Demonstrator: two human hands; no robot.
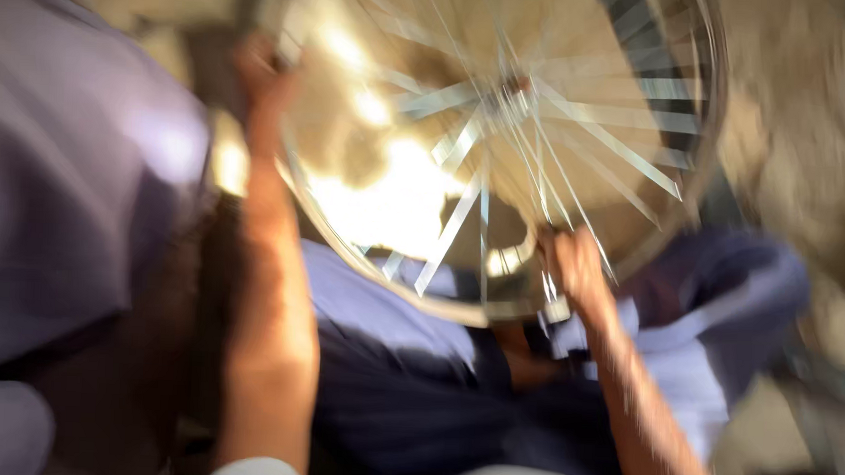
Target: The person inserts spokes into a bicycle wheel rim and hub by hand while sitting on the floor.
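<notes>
Blurry frame. Left hand [263, 74] grips the rim of the silver spoked metal bicycle wheel [488, 145] at its left edge; right hand [573, 263] clamps its lower rim. Wheel sits above purple-clothed lap [389, 360].

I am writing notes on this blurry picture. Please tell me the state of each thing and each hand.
Wheel: bare spoked rim, held up, tilted.
Left hand: grip closed on the rim's left edge.
Right hand: grip closed on the rim's lower edge.
Cloth: bluish, crumpled under the wheel.

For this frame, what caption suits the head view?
Blurred look down at both hands, left hand and right hand, gripping a spoked wheel by its rim.
</notes>
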